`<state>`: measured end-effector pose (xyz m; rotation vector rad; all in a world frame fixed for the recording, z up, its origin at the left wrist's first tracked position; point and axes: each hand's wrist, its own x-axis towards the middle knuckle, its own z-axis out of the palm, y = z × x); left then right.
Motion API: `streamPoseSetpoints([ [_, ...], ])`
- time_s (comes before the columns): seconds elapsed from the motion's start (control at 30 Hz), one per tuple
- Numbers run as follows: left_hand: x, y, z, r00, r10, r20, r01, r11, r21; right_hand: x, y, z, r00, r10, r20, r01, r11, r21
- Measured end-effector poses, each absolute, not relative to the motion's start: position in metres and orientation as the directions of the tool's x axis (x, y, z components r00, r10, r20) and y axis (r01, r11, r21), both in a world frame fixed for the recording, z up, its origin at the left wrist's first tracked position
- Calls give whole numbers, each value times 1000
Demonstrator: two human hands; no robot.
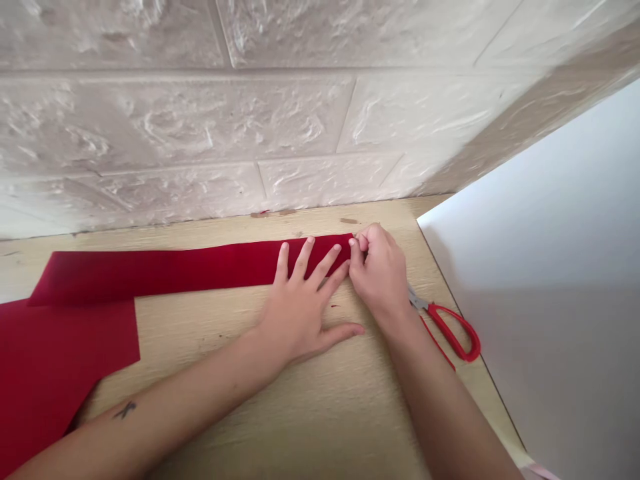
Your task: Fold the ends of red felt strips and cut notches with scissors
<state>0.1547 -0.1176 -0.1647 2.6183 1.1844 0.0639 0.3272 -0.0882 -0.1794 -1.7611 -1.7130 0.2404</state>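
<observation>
A long dark red strip of fabric [200, 268] lies across the wooden table, along the wall. My left hand [305, 300] rests flat near the strip's right end, its fingers spread over the cloth and its thumb out on the bare wood. At that right end, my right hand [379, 270] pinches the strip's edge between thumb and bent fingers. Red-handled scissors [457, 331] lie just right of my right forearm, which covers part of them. A larger red piece of fabric [55, 367] spreads at the left, under the strip's left end.
Behind the table [240, 407] rises a white brick-patterned wall [210, 127]. A smooth white panel [550, 267] stands along the right side, close to the scissors. Small brown scraps [349, 221] lie by the wall's foot.
</observation>
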Motion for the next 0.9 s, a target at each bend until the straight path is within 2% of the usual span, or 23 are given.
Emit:
streamPoseSetpoints([
  [0.1, 152, -119, -166, 650, 758, -52, 746, -625, 231, 328, -89, -184, 46, 937, 346, 854, 143, -501],
  [0.3, 132, -118, -166, 595, 803, -19, 793, -583, 176, 328, -89, -186, 2, 936, 353, 894, 156, -419],
  [0.47, 104, -117, -167, 526, 851, 11, 844, -523, 116, 329, -88, -187, -23, 938, 345, 903, 168, -395],
  [0.63, 74, -119, -165, 435, 900, -21, 898, -432, 86, 331, -87, -189, -38, 933, 358, 905, 184, -384],
  [0.77, 46, -121, -162, 319, 946, -61, 946, -314, 74, 330, -87, -190, -44, 928, 370, 903, 195, -383],
  [0.9, 19, -122, -158, 102, 989, -111, 992, -93, 86, 329, -87, -190, -38, 930, 365, 906, 186, -380],
])
